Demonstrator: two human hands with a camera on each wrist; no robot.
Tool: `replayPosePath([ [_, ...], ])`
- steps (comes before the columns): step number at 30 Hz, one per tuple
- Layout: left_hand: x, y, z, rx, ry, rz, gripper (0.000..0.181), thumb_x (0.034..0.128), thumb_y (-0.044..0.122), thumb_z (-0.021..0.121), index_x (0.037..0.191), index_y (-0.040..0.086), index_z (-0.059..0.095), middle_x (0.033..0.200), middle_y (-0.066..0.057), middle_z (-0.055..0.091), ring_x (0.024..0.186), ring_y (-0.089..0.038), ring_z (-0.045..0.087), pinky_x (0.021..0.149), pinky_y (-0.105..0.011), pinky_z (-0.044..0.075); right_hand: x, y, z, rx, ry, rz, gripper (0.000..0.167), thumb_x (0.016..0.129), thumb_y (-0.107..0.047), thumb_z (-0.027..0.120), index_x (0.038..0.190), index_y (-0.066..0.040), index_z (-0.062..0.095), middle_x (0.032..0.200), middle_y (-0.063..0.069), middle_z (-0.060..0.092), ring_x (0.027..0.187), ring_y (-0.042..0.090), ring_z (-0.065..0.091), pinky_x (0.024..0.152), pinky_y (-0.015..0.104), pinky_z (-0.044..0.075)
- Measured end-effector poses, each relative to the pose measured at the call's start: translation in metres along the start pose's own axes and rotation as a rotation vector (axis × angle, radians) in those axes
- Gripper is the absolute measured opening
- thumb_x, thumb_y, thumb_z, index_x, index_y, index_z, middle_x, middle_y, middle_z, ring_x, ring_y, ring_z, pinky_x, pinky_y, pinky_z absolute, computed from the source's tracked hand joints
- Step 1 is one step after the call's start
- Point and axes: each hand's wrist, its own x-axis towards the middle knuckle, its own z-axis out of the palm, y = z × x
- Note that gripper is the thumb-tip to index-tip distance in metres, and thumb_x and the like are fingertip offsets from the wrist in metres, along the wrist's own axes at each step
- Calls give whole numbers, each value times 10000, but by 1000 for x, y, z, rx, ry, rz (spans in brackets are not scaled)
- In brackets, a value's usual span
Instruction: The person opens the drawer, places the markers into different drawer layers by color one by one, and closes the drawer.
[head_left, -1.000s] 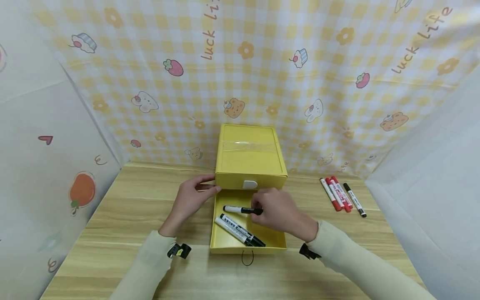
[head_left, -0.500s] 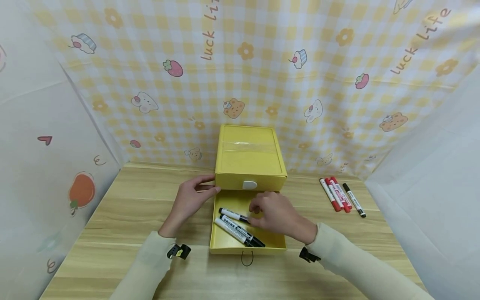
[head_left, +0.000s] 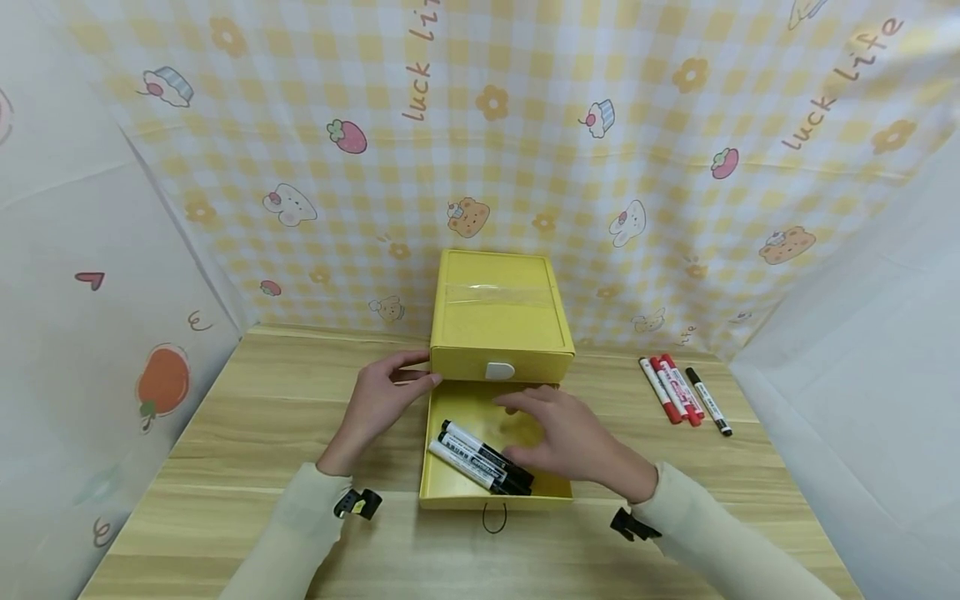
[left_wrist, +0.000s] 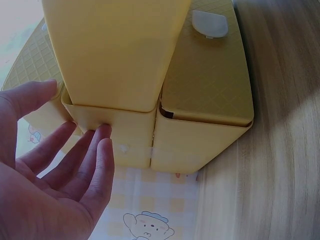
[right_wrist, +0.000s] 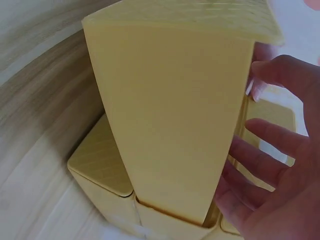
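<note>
Three black-and-white markers [head_left: 465, 450] lie side by side, slanted, at the left front of a pulled-out yellow drawer [head_left: 468, 402]. My right hand [head_left: 573, 437] hovers over the drawer's right part with thumb and fingers spread and nothing held. The thumb is close to the markers' black ends; contact is unclear. My left hand [head_left: 377, 400] is at the left side of the yellow drawer box [head_left: 495, 312], its fingers lightly bent against the wall. In the left wrist view, the left hand's fingertips touch the box's side, and its thumb is near the front edge.
Several red-and-white markers [head_left: 673, 390] lie together on the table's right side, with one black-and-white marker [head_left: 708, 402] beside them. A white tab [head_left: 500, 371] is on the upper drawer's front, and a cord loop [head_left: 494, 518] hangs from the open drawer. A patterned cloth [head_left: 337, 208] hangs behind.
My right hand has laid the third marker down beside the other two, released it, and spread its fingers while shifting slightly right. The left hand has stayed put.
</note>
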Motion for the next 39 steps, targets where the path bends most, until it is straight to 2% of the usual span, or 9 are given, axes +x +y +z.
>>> replayPosePath([
  [6, -2, -1, 0, -6, -6, 2, 498, 979, 256, 873, 1410, 46, 736, 1382, -145, 743, 1158, -305, 769, 914, -401, 640, -15, 4, -8, 78, 85, 4, 618, 866, -269, 927, 1426, -99, 730, 1216, 42, 784, 1150, 267, 730, 941, 516, 617],
  [11, -2, -1, 0, -12, -3, 2, 497, 979, 256, 873, 1411, 51, 738, 1351, -163, 754, 1158, -308, 769, 916, -401, 641, -26, 14, -16, 106, 134, 55, 565, 897, -267, 918, 1404, -94, 739, 1274, 35, 780, 1179, 256, 730, 975, 534, 607],
  [14, -2, -2, -1, -8, -2, 0, 494, 976, 258, 877, 1407, 59, 742, 1340, -161, 758, 1157, -309, 770, 916, -411, 643, -33, 23, -21, 118, 160, 91, 534, 915, -275, 907, 1389, -89, 745, 1313, 23, 770, 1174, 249, 732, 954, 523, 613],
  [18, -2, -1, -1, 0, -4, 7, 500, 983, 273, 871, 1410, 50, 737, 1366, -155, 749, 1164, -311, 767, 919, -414, 642, -41, 36, -25, 156, 199, 142, 535, 933, -260, 894, 1414, -93, 727, 1267, 8, 781, 1132, 249, 740, 918, 503, 618],
  [25, 0, -2, -1, 3, -5, 12, 494, 978, 247, 876, 1409, 50, 739, 1375, -159, 745, 1154, -312, 771, 908, -408, 646, -49, 60, -24, 230, 289, 244, 563, 958, -188, 865, 1475, -65, 679, 1194, 38, 793, 1087, 315, 742, 883, 546, 624],
  [33, 0, -2, -1, 6, -9, 11, 494, 984, 254, 870, 1415, 52, 736, 1389, -160, 737, 1164, -314, 769, 916, -417, 645, -56, 92, -14, 242, 339, 347, 551, 1000, -230, 821, 1496, -51, 660, 1188, 96, 788, 1093, 344, 740, 898, 555, 617],
  [37, 0, -1, -2, 6, -15, 13, 501, 989, 267, 865, 1420, 48, 731, 1402, -159, 731, 1177, -318, 764, 925, -424, 642, -62, 112, -12, 260, 376, 407, 510, 1014, -221, 811, 1472, -46, 673, 1180, 148, 782, 1098, 364, 733, 907, 489, 619],
  [39, 0, -1, -1, 3, -16, 13, 502, 986, 264, 867, 1418, 47, 732, 1401, -157, 732, 1178, -319, 764, 928, -428, 642, -65, 123, -12, 260, 390, 441, 505, 1020, -229, 805, 1469, -40, 670, 1184, 174, 777, 1105, 368, 729, 902, 391, 615],
])
